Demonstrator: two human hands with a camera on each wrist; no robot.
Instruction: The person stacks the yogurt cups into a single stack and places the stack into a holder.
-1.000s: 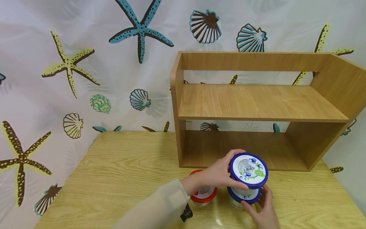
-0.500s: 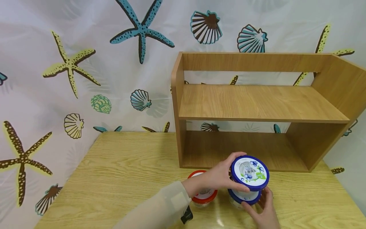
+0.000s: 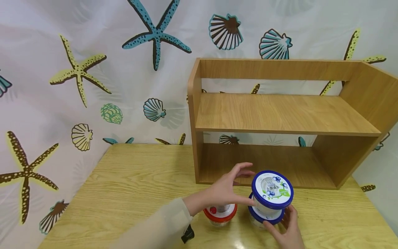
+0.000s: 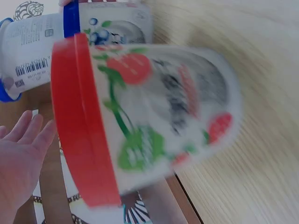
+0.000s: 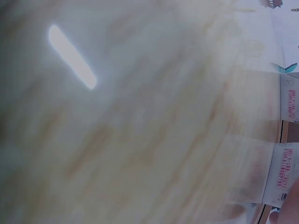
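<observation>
A tub with a blue lid and blueberries on it stands on top of a second blue-lidded tub. My left hand is spread just left of the upper tub, thumb near its side, and holds nothing. Around the lower tub's right side my right hand curls its fingers and thumb, gripping it. Left of the stack a red-lidded tub stands on the table, partly hidden under my left forearm; it looms large in the left wrist view, showing strawberry print. The right wrist view catches only tub sides at its edge.
A two-level wooden shelf stands behind the tubs, its lower front edge close to them. The wooden table stretches to the left. A curtain printed with starfish and shells hangs behind.
My left hand has let go of the upper tub and drawn back to the left, fingers parted. The upper tub stays on the lower one; my right hand keeps its grip.
</observation>
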